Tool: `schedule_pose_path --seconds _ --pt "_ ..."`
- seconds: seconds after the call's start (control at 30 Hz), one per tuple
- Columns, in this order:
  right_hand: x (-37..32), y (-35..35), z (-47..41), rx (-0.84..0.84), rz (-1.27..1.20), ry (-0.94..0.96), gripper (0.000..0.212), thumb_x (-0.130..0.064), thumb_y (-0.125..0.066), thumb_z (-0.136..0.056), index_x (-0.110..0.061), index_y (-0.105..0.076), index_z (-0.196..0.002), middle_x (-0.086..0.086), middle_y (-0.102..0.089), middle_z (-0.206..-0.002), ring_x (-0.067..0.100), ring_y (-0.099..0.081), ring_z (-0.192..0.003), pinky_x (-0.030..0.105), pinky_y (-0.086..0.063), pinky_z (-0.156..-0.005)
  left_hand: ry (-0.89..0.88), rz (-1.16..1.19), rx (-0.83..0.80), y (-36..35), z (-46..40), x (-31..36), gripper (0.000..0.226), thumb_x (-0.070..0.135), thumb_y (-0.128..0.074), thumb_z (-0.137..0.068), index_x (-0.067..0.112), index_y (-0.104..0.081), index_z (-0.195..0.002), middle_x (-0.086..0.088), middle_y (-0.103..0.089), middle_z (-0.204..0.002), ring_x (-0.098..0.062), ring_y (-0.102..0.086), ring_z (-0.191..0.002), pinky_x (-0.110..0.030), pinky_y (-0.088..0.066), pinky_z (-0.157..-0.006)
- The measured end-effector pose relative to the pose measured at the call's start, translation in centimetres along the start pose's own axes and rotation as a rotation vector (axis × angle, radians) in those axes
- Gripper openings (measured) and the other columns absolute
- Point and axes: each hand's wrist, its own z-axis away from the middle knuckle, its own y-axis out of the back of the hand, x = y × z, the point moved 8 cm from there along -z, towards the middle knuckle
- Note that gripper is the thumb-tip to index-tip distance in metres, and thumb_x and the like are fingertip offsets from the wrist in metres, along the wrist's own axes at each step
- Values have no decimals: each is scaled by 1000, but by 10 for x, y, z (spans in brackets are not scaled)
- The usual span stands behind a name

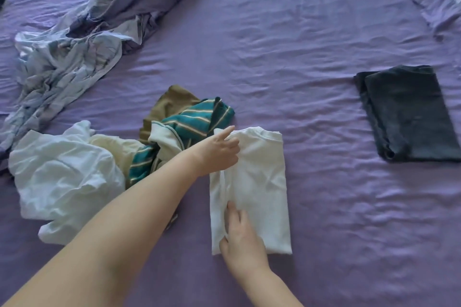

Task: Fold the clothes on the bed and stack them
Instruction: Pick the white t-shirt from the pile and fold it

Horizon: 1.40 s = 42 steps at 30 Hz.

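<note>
Resting on a purple bed sheet (287,45), a white T-shirt (259,182) lies folded into a narrow rectangle, collar end away from the camera. Left hand (219,149) touches its upper left edge, fingers loosely extended, gripping nothing. Right hand (240,234) presses flat on its lower left part, fingers straight. Left of it: unfolded heap with a teal striped shirt (189,124), olive garment (172,102), white garment (64,174). Well apart, right: folded dark garment (409,114). Crumpled duvet (82,40) upper left.
</note>
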Motion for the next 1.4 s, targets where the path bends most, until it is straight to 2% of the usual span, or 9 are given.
schedule_pose_path --seconds 0.1,0.2,0.27,0.43,0.6,0.8,1.0,1.23,1.4 --pt "-7 -24 -6 -52 49 79 69 -14 -47 -85 -20 -14 -145 2 -35 -127 26 -42 -113 36 -40 -79 99 137 -14 -13 11 5 17 18 -71 -61 32 -65 -53 15 -56 -58 -6 -61 -69 -35 -53 -91" --pt "-5 -40 -2 -123 65 186 63 -28 -47 -89 -19 -19 -145 0 -29 -139 22 -33 -127 36 -40 -98 228 296 -51 -31 27 21 24 20 -53 -84 22 -70 -101 7 -65 -91 -13 -59 -98 -44 -39 -106" --pt "3 -31 -1 -75 55 217 55 -30 -46 -91 -16 -30 -142 1 -36 -139 21 -36 -126 35 -39 -102 372 565 -221 -48 38 38 37 15 -33 -93 8 -49 -126 -8 -51 -124 -28 -41 -121 -50 -22 -112" --pt "40 30 -13 233 281 95 49 -21 -53 -88 -19 -45 -137 10 -34 -148 27 -28 -138 40 -32 -108 961 1120 -307 -48 66 78 56 46 -42 -92 28 -27 -143 -8 -11 -154 -30 -19 -135 -41 -33 -101" --pt "68 52 -36 132 371 -95 64 -31 -47 -92 -36 -15 -147 13 3 -157 29 -12 -141 41 -31 -106 1190 1396 -409 -47 73 117 72 47 -53 -89 41 -10 -147 -9 -22 -144 -30 -36 -122 -42 -41 -93" --pt "78 68 -47 250 -57 -105 64 -16 -48 -94 -23 -16 -149 14 -18 -153 33 -30 -133 38 -31 -104 1289 1790 -279 -54 75 112 81 33 -65 -80 42 -17 -145 -6 -27 -125 -29 -53 -108 -36 -44 -95" --pt "97 81 -62 410 -403 -239 47 -23 -52 -93 -3 -38 -134 19 -46 -132 33 -48 -117 32 -37 -86 1737 1966 -125 -74 90 112 84 47 -67 -79 13 -27 -144 -14 -40 -139 -29 -45 -123 -35 -41 -97" --pt "98 77 -72 270 -525 -147 23 -33 -53 -91 -12 -57 -83 -1 -59 -76 18 -54 -76 28 -42 -64 1673 2341 -2 -77 69 106 54 47 -70 -74 18 -57 -118 2 -66 -107 -19 -65 -95 -42 -53 -88" --pt "95 93 -65 223 -675 -42 17 -27 -49 -95 -35 -64 -92 -19 -68 -90 -7 -61 -80 6 -44 -64 1483 2417 160 -59 56 95 36 53 -61 -82 33 -62 -112 10 -71 -104 -12 -68 -94 -37 -54 -87"
